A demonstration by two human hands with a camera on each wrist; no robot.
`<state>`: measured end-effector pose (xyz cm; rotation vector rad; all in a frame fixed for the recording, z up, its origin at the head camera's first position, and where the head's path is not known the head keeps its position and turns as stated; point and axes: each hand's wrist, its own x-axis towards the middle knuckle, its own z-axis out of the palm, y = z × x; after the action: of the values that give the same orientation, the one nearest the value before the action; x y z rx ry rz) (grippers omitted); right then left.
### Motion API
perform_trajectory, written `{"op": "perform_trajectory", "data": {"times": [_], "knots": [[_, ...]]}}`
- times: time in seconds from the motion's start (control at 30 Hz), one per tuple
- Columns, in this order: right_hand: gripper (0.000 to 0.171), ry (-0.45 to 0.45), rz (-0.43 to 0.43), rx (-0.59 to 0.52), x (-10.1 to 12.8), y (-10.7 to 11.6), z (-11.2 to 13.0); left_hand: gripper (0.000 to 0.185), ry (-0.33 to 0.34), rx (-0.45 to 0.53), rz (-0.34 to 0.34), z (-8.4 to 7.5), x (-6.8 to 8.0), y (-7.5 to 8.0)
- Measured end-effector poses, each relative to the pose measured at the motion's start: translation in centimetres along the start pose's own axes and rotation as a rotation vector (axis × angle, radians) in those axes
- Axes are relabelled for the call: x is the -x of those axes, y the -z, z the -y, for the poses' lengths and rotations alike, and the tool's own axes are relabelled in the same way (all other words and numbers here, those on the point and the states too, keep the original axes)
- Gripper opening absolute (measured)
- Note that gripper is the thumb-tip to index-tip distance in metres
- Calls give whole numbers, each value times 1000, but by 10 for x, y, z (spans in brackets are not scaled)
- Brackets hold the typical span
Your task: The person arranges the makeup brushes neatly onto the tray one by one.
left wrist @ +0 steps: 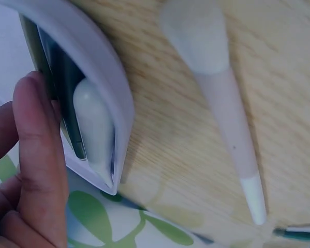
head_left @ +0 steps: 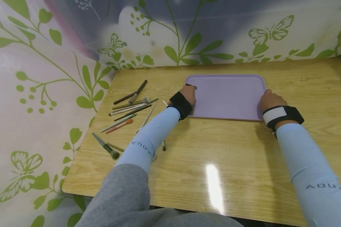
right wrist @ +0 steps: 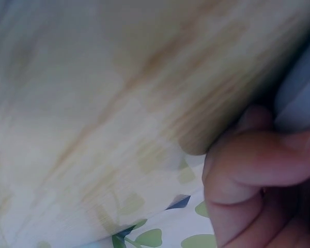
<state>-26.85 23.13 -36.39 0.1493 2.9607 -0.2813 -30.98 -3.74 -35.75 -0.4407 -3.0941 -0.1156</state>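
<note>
Lilac tray (head_left: 227, 97) gripped by left hand (head_left: 188, 94), right hand (head_left: 270, 100), sleeves reading "AQUA"

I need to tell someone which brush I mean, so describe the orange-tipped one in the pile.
On the wooden table, left of the purple tray, lies a scatter of makeup brushes. Near its front edge, the orange-tipped brush lies slanted beside a pale green one. It is the only brush with an orange-coloured head and handle.
</note>
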Motion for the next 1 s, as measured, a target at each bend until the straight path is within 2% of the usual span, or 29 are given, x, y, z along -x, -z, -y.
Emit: {"op": "perform_trajectory", "data": {"times": [0.1, 0.2, 0.23, 0.3, 0.37, 0.43, 0.47, 0.57, 0.6, 0.7, 0.77, 0.83, 0.87, 0.93, 0.97, 1.0], "knots": [[21, 5, -3, 1, 0, -1, 2, 26, 10, -29, -8, 2, 0, -3], [20, 9, 1, 4, 1, -2, 3, 19, 10, -70, -27, 2, 5, -1], [20, 7, 7, 6, 1, -2, 3, 21, -11, -89, -57, 10, -4, -13], [21, 3, 21, 4, 0, -3, 3, 24, 19, -75, -10, 19, -10, -19], [22, -1, 32, 1, -1, -2, 3, 24, 24, -16, 25, 29, -11, -15], [22, 0, 25, -5, -1, -2, 1, 25, 42, 20, 41, 42, -10, -8], [23, 1, 19, -8, -1, -1, 0, 20, 68, 45, 63, 41, 1, 9], [23, -2, 8, -10, -1, 2, -3, 28, 82, 51, 28, 48, 28, 42], [24, -6, 4, -11, -1, 3, -4, 32, 101, 41, 40, 48, 36, 50], [23, -13, 4, -9, 2, 5, -5, 37, 137, 9, 106, 49, 54, 61], [23, -5, 2, -5, 3, 5, -5, 36, 112, -20, 141, 53, 57, 55], [22, 4, 1, -1, 5, 4, -3, 31, 77, -29, 190, 63, 51, 38], [21, 8, 1, 3, 5, 3, -2, 26, 27, -25, 186, 73, 43, 23], [20, 9, 7, 9, 6, 1, 2, 13, -52, -46, 213, 85, 35, 6], [20, 6, 10, 15, 6, 0, 3, 9, -124, -40, 198, 95, 28, -8], [20, 2, 10, 16, 6, 0, 5, 11, -159, -50, 221, 103, 21, -19]]}}
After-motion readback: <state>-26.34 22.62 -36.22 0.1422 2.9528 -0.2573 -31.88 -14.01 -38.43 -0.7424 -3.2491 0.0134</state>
